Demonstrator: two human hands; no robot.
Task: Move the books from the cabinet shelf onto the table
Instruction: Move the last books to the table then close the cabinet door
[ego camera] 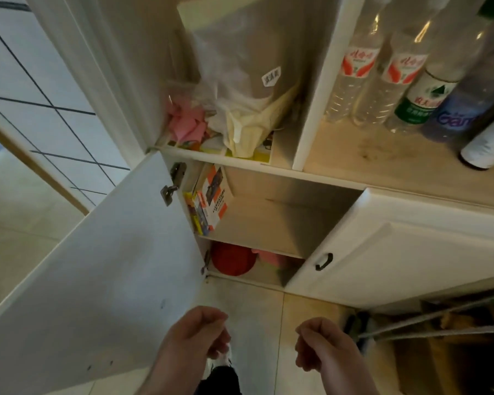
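A few books (208, 201) stand upright at the left end of the cabinet shelf (263, 232), leaning on the left wall. The front one has an orange and white cover with dark lettering. The rest of that shelf is bare. My left hand (200, 332) and my right hand (317, 346) hang low in front of the cabinet, above the floor, well below the books. Both have loosely curled fingers and hold nothing. No table is in view.
The left cabinet door (92, 280) stands open toward me; the right door (397, 252) with a black handle is closed. A red round object (231, 259) lies on the bottom shelf. Plastic bottles (397, 75) stand on the counter. Bags and pink papers (188, 124) fill the upper compartment.
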